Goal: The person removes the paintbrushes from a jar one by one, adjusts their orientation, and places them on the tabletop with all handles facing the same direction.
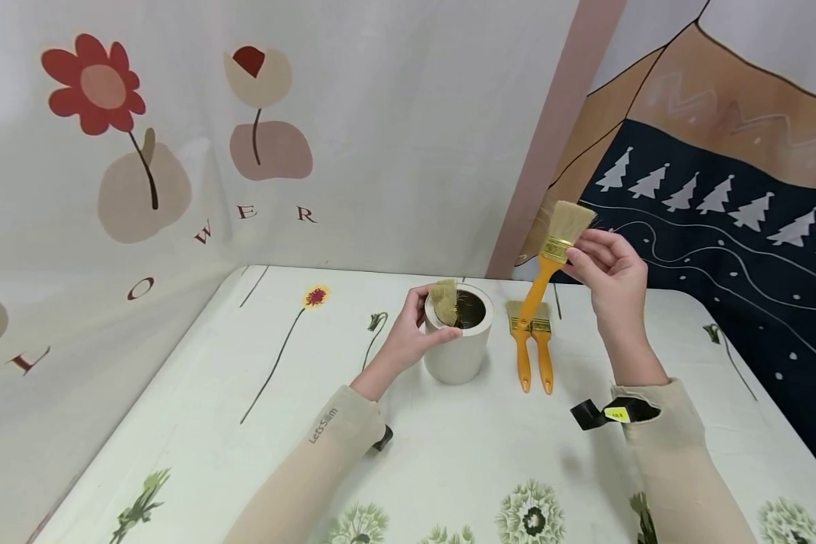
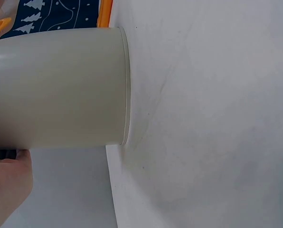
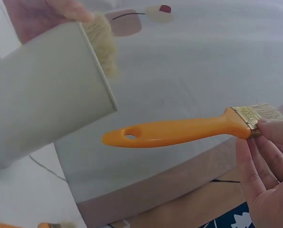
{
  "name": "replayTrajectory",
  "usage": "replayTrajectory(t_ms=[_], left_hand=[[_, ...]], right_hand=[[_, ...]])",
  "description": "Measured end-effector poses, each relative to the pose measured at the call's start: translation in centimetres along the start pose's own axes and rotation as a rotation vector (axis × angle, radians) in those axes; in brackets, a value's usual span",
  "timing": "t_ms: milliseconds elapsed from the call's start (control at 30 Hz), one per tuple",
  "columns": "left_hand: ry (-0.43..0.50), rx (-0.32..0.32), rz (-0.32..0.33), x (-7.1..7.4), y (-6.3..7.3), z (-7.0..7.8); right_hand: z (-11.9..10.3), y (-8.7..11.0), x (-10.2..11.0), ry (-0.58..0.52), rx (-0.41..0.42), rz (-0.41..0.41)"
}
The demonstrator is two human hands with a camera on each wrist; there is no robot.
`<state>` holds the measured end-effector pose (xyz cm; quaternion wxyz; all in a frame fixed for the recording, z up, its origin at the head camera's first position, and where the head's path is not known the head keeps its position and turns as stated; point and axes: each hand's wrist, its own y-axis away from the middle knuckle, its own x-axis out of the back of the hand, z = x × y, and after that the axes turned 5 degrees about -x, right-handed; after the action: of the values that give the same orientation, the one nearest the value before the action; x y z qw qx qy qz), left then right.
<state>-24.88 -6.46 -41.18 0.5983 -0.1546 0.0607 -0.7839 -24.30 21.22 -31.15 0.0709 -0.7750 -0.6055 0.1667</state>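
Of the 4 brushes in view, 1 is in the cup and 3 are out, so by how things lie the work looks about a quarter done. The cup (image 1: 457, 361) stands upright on the counter (image 1: 449, 461), near the middle, with the left hand (image 1: 410, 332) at its rim: that grip is curled partway, thumb across the near side and fingers round the left, steadying it. The brush in the cup (image 1: 443, 302) has its bristles up and leans to the left side of the rim, beside the fingers; its handle is lost in the dark inside, so how deep it sits cannot be told. The right hand (image 1: 613, 273) has a brush (image 1: 548, 264) up off the counter, its grip closed to a pinch on the metal band, bristles up and handle slanting down to the left. The right wrist view shows the tip of that handle apart from the cup, so this brush is only picked up. What is left besides it is 2 brushes lying side by side to the right of the cup, the left brush (image 1: 523, 359) and the right brush (image 1: 544, 361), with no hand on them.
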Motion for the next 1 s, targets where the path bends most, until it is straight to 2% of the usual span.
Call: replayTrajectory(t_ms=[567,1000], left_hand=[[-0.008,0.009,-0.004,0.0,-0.1,0.2],[-0.006,0.019,-0.005,0.1,0.0,0.2]], right_hand=[[2.8,-0.8,3.1,0.101,-0.148,0.077],[6.6,-1.0,6.2,0.196,-0.306,0.123]])
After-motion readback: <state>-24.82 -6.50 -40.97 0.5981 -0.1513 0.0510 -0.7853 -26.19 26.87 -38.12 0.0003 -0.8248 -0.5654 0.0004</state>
